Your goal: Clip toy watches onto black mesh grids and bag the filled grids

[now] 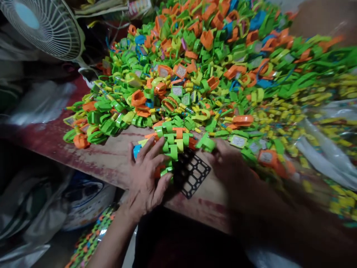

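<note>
My left hand [147,167] lies with its fingers spread over a block of toy watches [173,145] in green, orange, yellow and blue. These pieces sit in rows on a black plastic grid rack [196,176], whose near right part shows bare openings. Beside the rack, my right hand [223,156] is blurred and dim. Its fingertips pinch a green toy watch [206,143] just right of the filled rows. Part of the rack is hidden under my left hand and in shadow.
A big heap of loose toy watches [167,74] covers the back of the worn red table [111,160]. Small yellow tubes [290,115] spread on the right near clear plastic bags [326,156]. A fan [47,26] stands at the back left. Filled racks [92,238] lie below, left.
</note>
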A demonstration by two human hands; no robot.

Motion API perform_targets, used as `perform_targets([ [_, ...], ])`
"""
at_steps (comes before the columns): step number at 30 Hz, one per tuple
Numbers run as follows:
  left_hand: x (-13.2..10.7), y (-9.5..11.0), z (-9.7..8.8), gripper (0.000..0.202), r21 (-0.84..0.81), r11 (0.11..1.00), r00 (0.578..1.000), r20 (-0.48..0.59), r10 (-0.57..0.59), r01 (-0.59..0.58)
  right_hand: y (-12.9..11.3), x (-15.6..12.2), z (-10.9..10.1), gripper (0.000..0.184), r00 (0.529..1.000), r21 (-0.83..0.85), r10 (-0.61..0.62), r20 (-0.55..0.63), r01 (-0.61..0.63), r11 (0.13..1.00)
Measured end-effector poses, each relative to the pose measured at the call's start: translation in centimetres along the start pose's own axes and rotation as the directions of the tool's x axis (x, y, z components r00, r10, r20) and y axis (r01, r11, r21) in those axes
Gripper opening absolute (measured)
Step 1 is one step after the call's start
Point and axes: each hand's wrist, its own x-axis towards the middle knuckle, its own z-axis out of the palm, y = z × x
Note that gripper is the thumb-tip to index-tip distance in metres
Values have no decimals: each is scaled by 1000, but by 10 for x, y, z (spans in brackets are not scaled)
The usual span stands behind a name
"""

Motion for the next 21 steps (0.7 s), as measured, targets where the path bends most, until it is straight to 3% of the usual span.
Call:
perform_targets([
  [3, 1, -1, 1, 24, -7, 1000, 1000, -2, 2, -2, -28, -20, 18, 16, 997, 310, 73, 17, -74, 948],
  [7, 0, -2, 2, 26, -19, 1000, 1000, -15, 13, -13, -55, -29, 37, 14, 972, 608, 230, 55, -215, 764],
  [9, -1, -2, 2, 29, -20, 1000, 1000, -11, 0, 0, -63, -27, 40, 10, 957, 626, 264, 120, -279, 728],
  [11, -2, -2, 2, 30, -17, 1000, 1000, -4, -6, 6, -66, -26, 40, 10, 960, 570, 244, 136, -277, 773],
  [14, -3, -2, 2, 29, -8, 1000, 1000, -2, 16, -17, -64, -26, 39, 15, 987, 483, 142, 79, -162, 860],
  [17, -3, -3, 3, 28, 3, 1000, 1000, -5, 27, -27, -61, -25, 36, 19, 996, 504, -5, 88, -40, 863],
  [21, -3, -3, 3, 30, -1, 1000, 1000, -3, 25, -25, -60, -18, 30, 24, 988, 502, -77, 137, -2, 865],
])
